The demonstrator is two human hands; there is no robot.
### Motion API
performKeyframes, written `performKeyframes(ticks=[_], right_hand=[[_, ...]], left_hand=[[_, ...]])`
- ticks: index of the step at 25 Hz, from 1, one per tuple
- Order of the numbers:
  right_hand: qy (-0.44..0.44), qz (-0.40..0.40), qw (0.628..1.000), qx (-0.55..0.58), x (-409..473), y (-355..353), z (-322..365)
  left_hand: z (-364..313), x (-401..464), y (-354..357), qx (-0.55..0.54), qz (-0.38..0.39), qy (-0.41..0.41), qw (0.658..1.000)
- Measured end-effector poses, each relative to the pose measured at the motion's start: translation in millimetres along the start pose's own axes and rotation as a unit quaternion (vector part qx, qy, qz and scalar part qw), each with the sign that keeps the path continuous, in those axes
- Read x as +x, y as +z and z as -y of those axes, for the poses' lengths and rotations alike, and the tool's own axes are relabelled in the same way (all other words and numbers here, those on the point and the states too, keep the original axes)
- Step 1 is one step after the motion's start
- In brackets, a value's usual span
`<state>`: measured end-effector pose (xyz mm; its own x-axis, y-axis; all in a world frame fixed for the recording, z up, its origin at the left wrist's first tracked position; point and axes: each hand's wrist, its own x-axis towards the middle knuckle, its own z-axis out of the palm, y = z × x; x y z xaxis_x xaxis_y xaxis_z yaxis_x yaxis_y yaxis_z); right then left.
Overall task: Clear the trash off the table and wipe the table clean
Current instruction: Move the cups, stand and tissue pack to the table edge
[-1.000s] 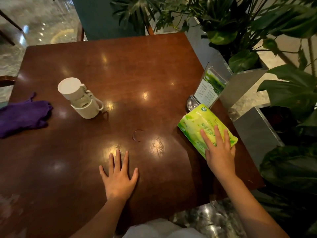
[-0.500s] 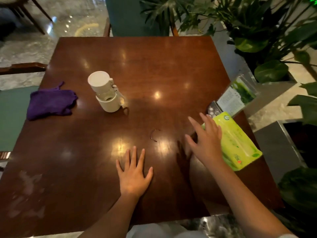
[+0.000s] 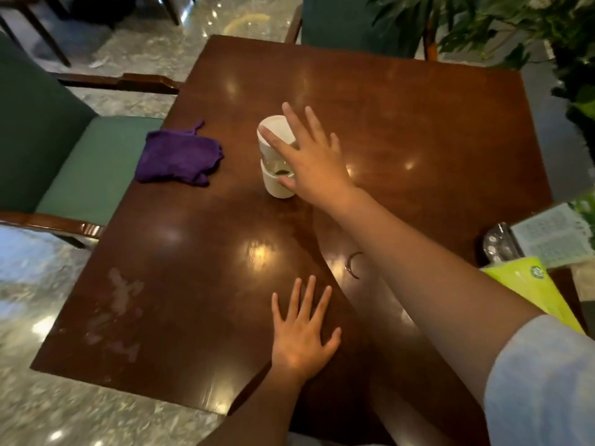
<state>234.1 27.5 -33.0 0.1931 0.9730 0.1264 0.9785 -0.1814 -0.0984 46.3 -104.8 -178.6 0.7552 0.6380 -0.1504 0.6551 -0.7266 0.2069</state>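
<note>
Head view: right hand (image 3: 314, 162) left the wipes pack (image 3: 531, 286), fingers spread at the cups (image 3: 276, 156); left hand (image 3: 302, 336) stays flat.

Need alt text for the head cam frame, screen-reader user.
A person's right hand, fingers spread, reaches the stacked white cups on a brown table while the left hand rests flat. A purple cloth lies left of the cups; whitish smears mark the near-left corner.

— What is the person wearing?
— A pale grey-white fabric sleeve (image 3: 541, 384) on the right arm — it ends above the elbow.
— And the rest?
— Both forearms and hands are bare.
</note>
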Motion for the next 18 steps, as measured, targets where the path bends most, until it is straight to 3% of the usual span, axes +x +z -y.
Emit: performKeyframes(ticks=[4,14,18], right_hand=[[0.002,0.046,0.998,0.036,27,9,3],[-0.016,-0.016,0.992,0.122,29,6,-6],[0.045,-0.076,0.982,0.166,-5,-8,-31]], left_hand=[[0,-1,2,-0.007,0.007,-0.003,1.000],[1,-1,1,0.008,0.012,-0.002,1.000],[2,-1,1,0.012,0.016,-0.002,1.000]])
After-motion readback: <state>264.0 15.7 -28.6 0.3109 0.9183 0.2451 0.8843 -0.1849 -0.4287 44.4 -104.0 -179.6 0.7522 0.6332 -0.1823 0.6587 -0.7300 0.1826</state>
